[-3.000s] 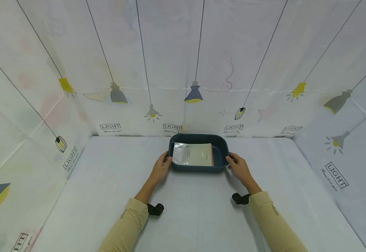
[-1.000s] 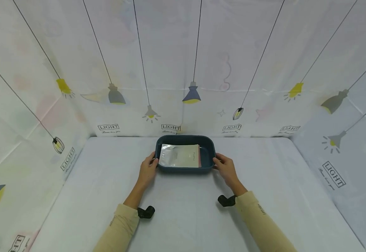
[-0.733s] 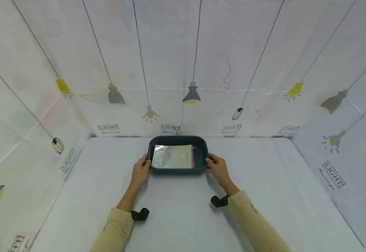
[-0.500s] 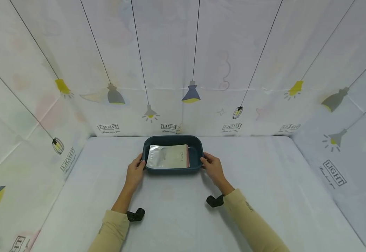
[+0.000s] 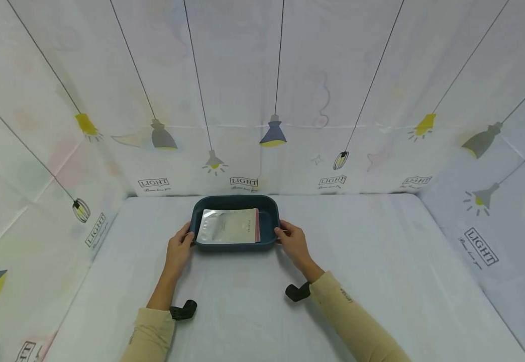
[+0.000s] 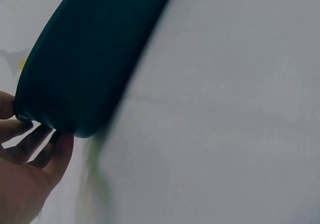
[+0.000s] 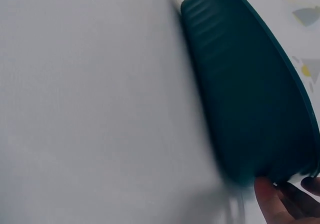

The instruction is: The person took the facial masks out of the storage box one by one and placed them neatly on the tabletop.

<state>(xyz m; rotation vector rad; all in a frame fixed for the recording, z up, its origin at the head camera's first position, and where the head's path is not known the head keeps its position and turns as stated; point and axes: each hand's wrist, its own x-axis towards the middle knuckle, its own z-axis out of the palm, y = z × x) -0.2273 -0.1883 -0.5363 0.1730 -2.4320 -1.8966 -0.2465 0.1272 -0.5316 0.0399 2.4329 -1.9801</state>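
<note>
A dark teal rectangular bin with rounded corners is at the back of the white table, left of the middle. Inside it lie flat packets, the top one cream and silver with a pink edge showing at its right. My left hand grips the bin's left end, thumb at the rim and fingers against the outer wall, as the left wrist view of the bin shows. My right hand grips the right end the same way; its fingers press the bin's end wall in the right wrist view.
The table is covered with a white cloth. Behind the bin rises a white curtain printed with hanging lamps, which also encloses both sides. A black wrist-camera mount sits on the left wrist, another mount on the right.
Both hands have moved the bin leftward along the back of the table, from right of the middle to left of it. The packets moved with it, and the grip is the same.
</note>
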